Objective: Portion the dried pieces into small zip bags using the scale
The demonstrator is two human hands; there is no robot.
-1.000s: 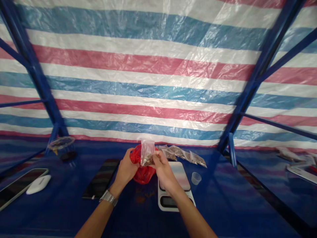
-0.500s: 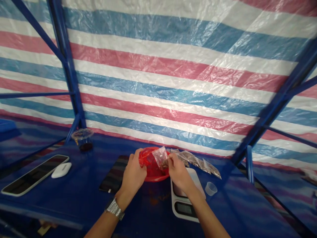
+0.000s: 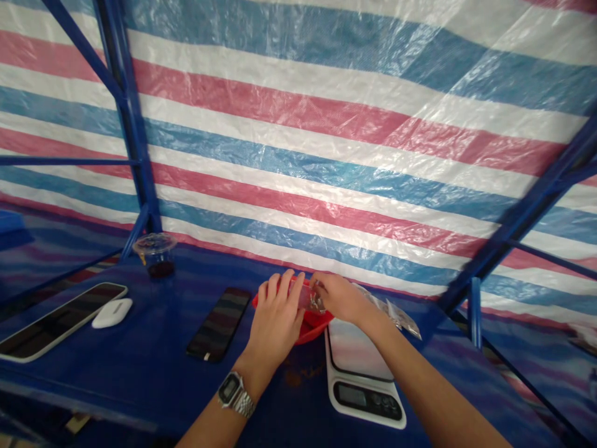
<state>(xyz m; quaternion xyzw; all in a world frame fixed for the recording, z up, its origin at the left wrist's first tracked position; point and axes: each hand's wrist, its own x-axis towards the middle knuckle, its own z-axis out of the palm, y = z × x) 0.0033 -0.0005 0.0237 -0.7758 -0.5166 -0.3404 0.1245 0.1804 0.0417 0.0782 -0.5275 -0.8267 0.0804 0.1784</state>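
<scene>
A small clear plastic bag (image 3: 306, 297) with brownish contents is held between my two hands, over a red bowl (image 3: 313, 331). My left hand (image 3: 276, 314) is at the bag's left edge, its fingers extended over the top and its thumb below; the grip is partly hidden. From the right, my right hand (image 3: 339, 298) pinches the other end of the bag with bent fingers. Both hands cover much of the bowl's rim. Just right of the bowl lies a white digital scale (image 3: 361, 354), under my right forearm. Several filled clear packets (image 3: 405, 318) lie behind that forearm.
A black phone (image 3: 219, 325) lies left of the bowl. Farther left are a phone in a pale case (image 3: 56, 320), a white earbud case (image 3: 112, 313) and a clear cup (image 3: 156, 255) of dark liquid. Blue posts (image 3: 135, 124) and striped sheeting (image 3: 298, 162) stand behind the blue table (image 3: 153, 373).
My left hand has moved right from the bowl's left rim to the bag. The bag has tipped lower between my hands. The small plastic cup by the scale is now hidden behind my right forearm.
</scene>
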